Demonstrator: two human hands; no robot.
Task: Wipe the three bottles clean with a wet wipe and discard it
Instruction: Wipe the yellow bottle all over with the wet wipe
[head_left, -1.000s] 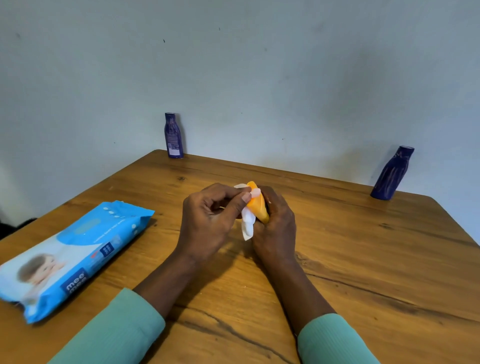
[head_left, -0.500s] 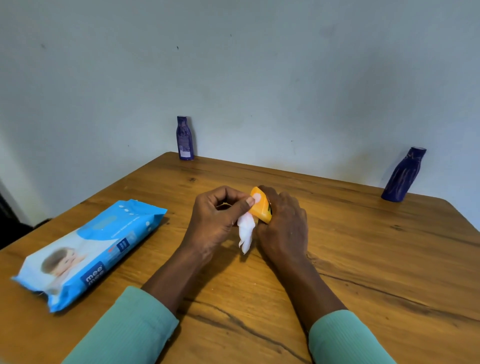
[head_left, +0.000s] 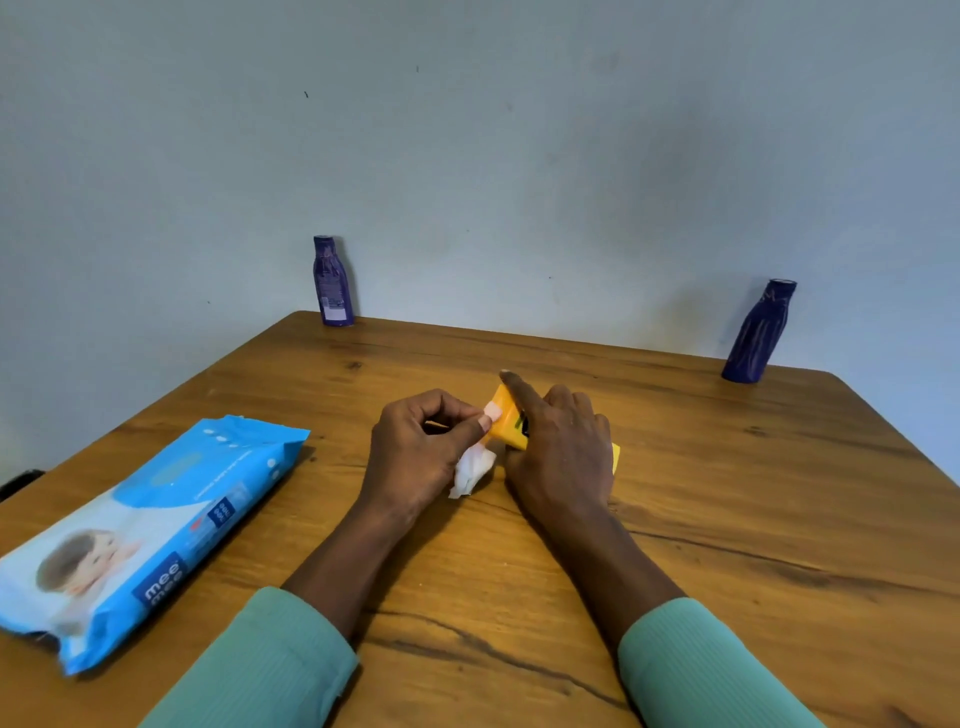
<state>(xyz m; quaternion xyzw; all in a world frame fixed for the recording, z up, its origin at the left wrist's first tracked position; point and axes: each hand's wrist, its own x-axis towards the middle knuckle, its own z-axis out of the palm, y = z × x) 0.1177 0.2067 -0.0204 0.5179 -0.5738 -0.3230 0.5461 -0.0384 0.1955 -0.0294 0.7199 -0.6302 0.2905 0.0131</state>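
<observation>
Wooden table (head_left: 727, 519) meets a pale wall (head_left: 519, 156) behind the labelled purple bottle (head_left: 332, 283)

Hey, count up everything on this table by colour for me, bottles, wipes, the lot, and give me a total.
purple bottles: 2
orange bottle: 1
white wet wipe: 1
blue wipes pack: 1
Total: 5

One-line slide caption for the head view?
Left hand presses a wet wipe to the orange bottle held by the right hand; purple bottle and dark blue bottle stand behind.
</observation>
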